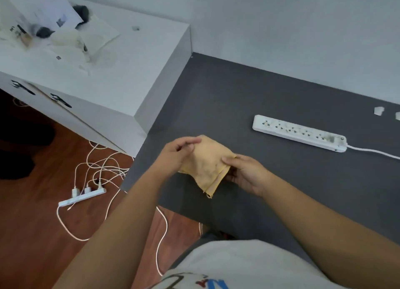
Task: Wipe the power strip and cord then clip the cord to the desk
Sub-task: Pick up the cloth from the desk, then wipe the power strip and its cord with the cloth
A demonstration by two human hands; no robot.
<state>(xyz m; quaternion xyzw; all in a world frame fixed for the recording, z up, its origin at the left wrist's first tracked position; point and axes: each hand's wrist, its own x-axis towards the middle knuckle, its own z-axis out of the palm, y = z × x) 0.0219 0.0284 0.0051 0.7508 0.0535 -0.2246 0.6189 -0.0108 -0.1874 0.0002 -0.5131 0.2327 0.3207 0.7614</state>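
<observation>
A white power strip (299, 132) lies flat on the dark grey desk (216, 98), its white cord (374, 151) running off to the right edge of view. A folded yellow cloth (207, 162) hangs above the desk's near left part, held between both hands. My left hand (179, 153) grips its upper left corner and my right hand (243, 172) pinches its right edge. Two small white cord clips (378, 110) sit on the desk at the far right, beyond the strip. The cloth and hands are apart from the strip.
A white cabinet (121, 72) stands left of the desk with papers and clutter on top. On the wooden floor lies a second power strip (83, 196) with plugged chargers and tangled white cables. A white wall runs behind the desk.
</observation>
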